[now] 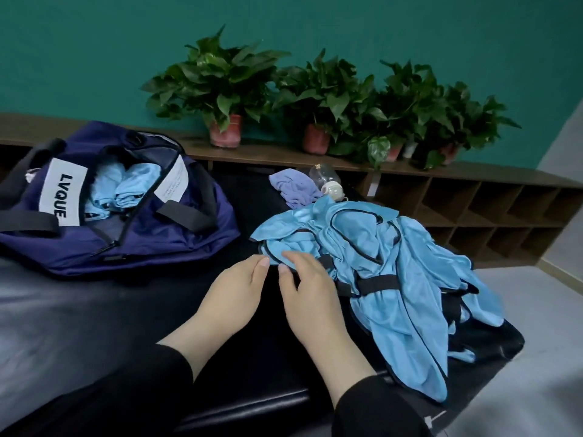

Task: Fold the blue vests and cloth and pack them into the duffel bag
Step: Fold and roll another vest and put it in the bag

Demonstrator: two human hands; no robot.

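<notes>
Nearest, both hands reach forward over the dark table (79,326), palms down and close together; the left hand (235,293) is relaxed, its fingertips just short of the cloth and holding nothing; the right hand (310,290) lies with straight fingers on the near edge of the blue vests (388,266), probably to draw one out for folding; behind the heap waits the lilac cloth (295,186); far left, the duffel bag (126,216) stands unzipped, folded vests (121,189) already inside.

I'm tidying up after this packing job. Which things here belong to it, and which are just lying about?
Job: pile of light blue vests with black trim; crumpled lilac cloth; open navy duffel bag.

Lying about: clear plastic bottle; potted green plants.
</notes>
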